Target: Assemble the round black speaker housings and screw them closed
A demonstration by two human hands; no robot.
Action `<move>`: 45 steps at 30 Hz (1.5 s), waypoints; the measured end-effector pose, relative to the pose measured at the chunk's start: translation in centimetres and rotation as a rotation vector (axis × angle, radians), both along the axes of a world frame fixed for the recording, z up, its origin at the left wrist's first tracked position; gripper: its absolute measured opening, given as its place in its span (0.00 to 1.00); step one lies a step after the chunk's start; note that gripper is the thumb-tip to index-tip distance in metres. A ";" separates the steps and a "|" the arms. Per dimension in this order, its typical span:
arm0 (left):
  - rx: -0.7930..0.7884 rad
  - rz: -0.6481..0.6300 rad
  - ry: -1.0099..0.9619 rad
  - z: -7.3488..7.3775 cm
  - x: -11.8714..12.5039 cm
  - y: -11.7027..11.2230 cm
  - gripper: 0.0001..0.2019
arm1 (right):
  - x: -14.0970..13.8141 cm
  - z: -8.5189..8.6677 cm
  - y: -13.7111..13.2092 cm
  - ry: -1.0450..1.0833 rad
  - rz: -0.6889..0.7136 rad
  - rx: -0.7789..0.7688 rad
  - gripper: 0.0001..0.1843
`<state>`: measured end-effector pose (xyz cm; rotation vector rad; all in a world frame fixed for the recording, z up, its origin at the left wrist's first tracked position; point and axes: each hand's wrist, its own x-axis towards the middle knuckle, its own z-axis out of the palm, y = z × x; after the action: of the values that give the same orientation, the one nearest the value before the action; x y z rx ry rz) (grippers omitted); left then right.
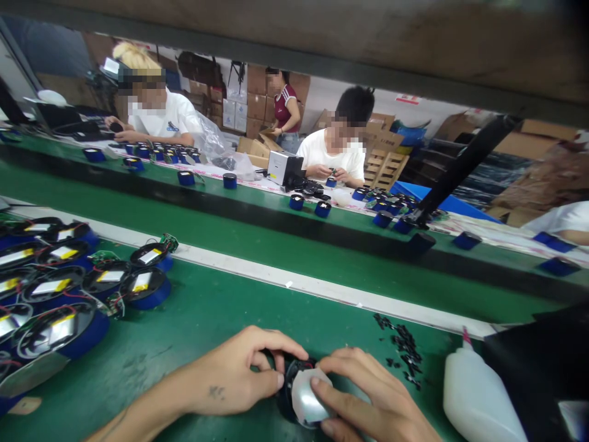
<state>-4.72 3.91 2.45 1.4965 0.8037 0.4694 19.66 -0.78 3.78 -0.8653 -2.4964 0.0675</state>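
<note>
At the bottom middle, a dark round housing (286, 398) is held between my two hands above the green table. My left hand (243, 368) pinches its left edge with thumb and fingers. My right hand (368, 390) grips a shiny silvery-white disc (307, 393) that lies over the housing's face, with fingertips on its upper and lower rim. A bit of red wire shows at the top of the housing. My right palm hides part of what lies behind it.
Blue round housings (147, 288) with batteries and loose circuit boards crowd the left. Small black parts (405, 347) lie right of my hands, near a white squeeze bottle (478, 393). Beyond a white rail (239, 276), a green belt (276, 239) carries more housings; co-workers sit across it.
</note>
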 end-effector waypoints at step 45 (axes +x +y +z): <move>0.211 0.023 0.112 -0.3 1.4 -1.2 0.13 | 0.2 -0.8 -0.6 -0.072 -0.133 -0.379 0.20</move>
<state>-3.32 2.66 2.15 1.7227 0.8809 0.5028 19.89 -1.42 3.00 -1.2016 -2.5256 0.4855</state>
